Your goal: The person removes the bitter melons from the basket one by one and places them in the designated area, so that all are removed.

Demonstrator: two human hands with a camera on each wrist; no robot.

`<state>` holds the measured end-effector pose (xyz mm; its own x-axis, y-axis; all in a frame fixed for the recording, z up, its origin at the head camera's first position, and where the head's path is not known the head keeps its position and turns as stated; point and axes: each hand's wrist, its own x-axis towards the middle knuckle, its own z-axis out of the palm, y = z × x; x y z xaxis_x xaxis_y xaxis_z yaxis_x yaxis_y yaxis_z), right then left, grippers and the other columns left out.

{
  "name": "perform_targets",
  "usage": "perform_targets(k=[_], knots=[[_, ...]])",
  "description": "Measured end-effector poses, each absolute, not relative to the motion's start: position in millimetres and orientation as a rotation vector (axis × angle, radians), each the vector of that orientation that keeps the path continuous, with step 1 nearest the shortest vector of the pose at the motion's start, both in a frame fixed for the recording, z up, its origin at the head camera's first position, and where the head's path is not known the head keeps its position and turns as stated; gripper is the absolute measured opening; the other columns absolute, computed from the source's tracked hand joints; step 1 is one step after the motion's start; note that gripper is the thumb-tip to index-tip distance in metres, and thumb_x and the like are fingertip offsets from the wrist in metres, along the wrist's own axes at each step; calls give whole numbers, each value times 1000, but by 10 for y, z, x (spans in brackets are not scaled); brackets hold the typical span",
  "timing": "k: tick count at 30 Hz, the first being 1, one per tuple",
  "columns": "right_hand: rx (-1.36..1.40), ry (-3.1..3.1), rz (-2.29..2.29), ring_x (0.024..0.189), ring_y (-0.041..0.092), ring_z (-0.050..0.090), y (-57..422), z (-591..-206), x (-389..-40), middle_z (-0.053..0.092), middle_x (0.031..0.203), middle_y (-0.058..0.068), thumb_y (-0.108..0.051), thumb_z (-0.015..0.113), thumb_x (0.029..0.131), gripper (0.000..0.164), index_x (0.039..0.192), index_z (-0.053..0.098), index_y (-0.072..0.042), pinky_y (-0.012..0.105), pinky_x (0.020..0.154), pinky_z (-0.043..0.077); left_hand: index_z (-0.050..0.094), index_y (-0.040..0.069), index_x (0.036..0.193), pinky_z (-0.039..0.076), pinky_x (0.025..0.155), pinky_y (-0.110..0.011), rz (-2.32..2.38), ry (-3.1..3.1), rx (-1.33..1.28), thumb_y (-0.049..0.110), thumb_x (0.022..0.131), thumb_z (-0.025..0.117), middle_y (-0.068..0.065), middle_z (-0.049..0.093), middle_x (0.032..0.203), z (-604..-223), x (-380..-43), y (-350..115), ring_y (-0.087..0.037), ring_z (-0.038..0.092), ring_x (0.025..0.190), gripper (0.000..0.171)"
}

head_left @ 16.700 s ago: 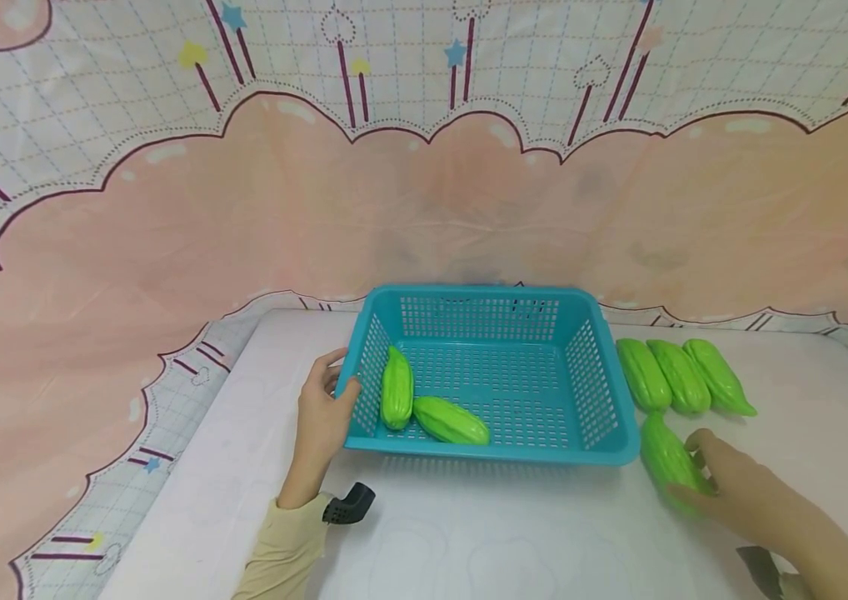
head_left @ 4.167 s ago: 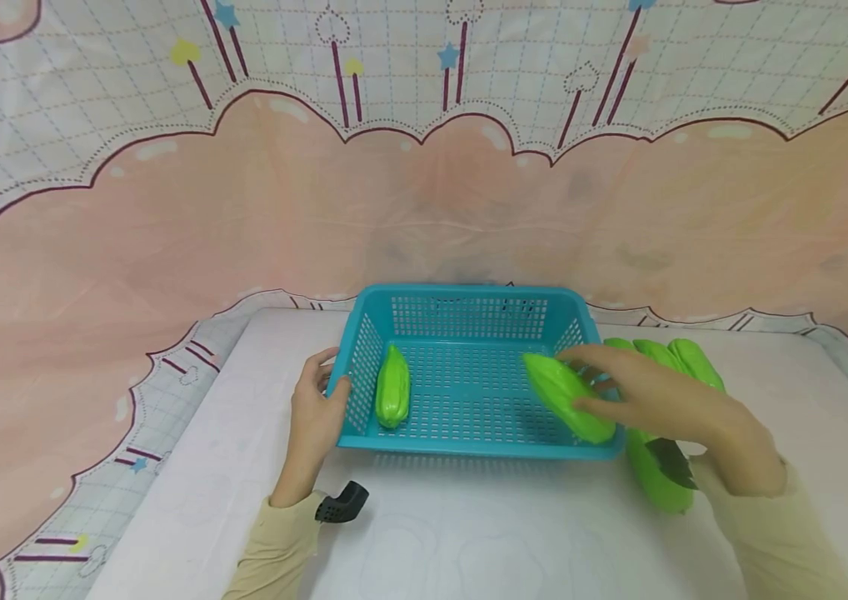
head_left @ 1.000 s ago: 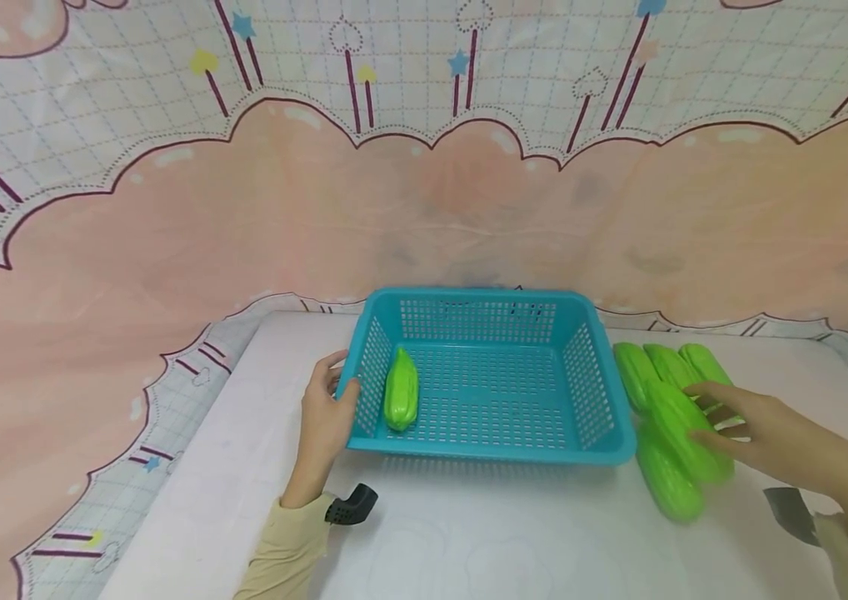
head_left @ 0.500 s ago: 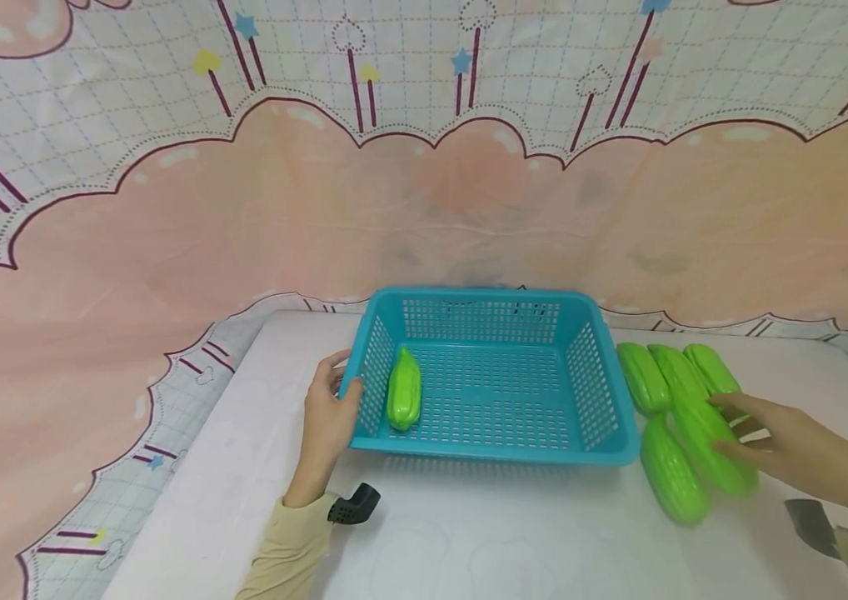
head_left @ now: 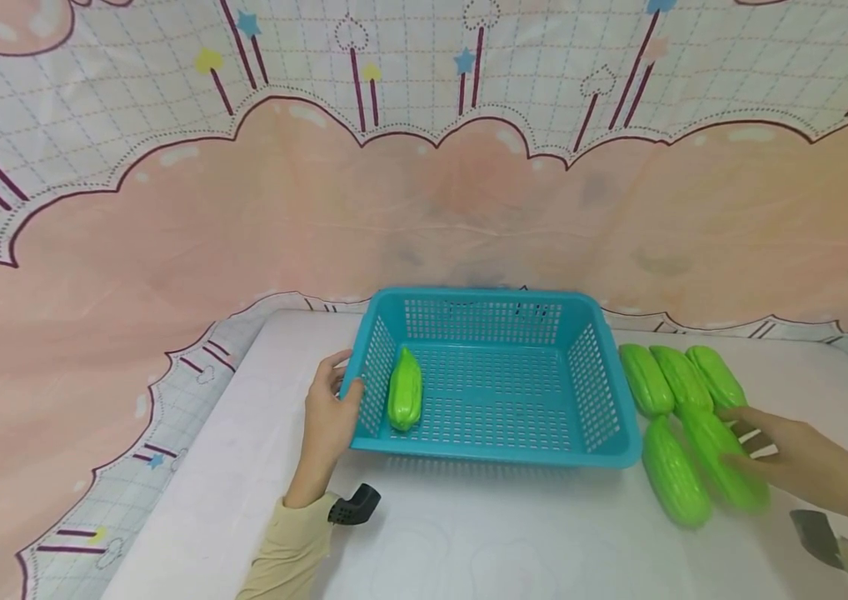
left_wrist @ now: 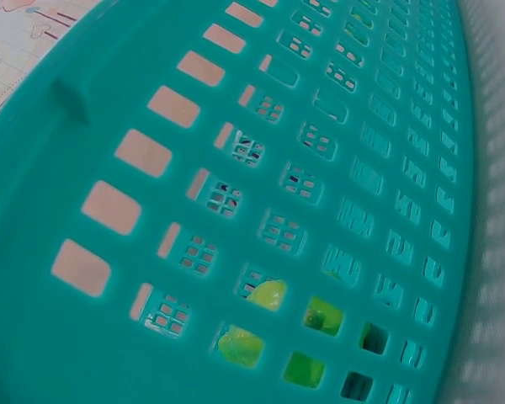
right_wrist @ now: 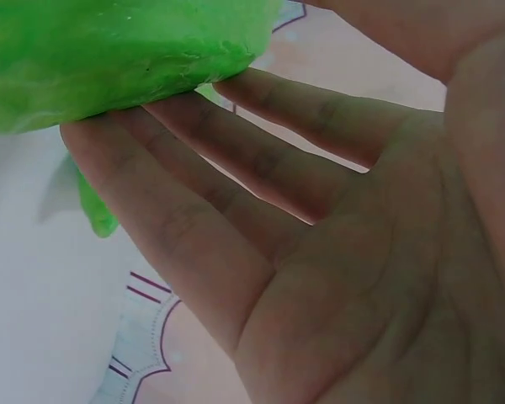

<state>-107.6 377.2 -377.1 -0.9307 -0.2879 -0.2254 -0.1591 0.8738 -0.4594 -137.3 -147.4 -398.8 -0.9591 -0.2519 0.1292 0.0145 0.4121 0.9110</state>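
In the head view my left hand grips the left rim of a teal plastic basket. One bright green, ridged bitter melon lies inside against the basket's left side. My right hand holds another bitter melon between thumb and fingers, beside a bitter melon lying right of the basket. In the right wrist view the fingers reach to the underside of the held bitter melon. The left wrist view shows the perforated basket wall but not my left hand.
Behind these, several bitter melons lie in a row at the basket's right. Everything stands on a white table. A patterned cloth hangs behind the table. A black wrist mount sits at my left sleeve.
One of the two bitter melons formerly in the basket has left it, carried by my right hand. Over the last second that hand lowers the held bitter melon rightward and nearer. My left hand stays put.
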Motion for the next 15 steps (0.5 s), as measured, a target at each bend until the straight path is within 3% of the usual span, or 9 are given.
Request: perform_targets(k=[7,15], knots=[[-330,2737,-663,96,38,65,3802,-3840,-1078,63,112,29,-15,69,92,56,132,44,16,41,73,57,45,4,144,53,87,-50,-1566,-2425,207,6,98,50,-22,61,129,-3987,-1373,-1467,-34,61,113,46],[-326,2732,-646,93,37,66,3819,-3911,-1076,64,110,27,-18,71,90,57,130,46,15,46,74,57,45,6,144,53,88,-51,-1566,-2428,209,7,98,50,-22,61,129,-3997,-1374,-1478,-33,62,114,46]])
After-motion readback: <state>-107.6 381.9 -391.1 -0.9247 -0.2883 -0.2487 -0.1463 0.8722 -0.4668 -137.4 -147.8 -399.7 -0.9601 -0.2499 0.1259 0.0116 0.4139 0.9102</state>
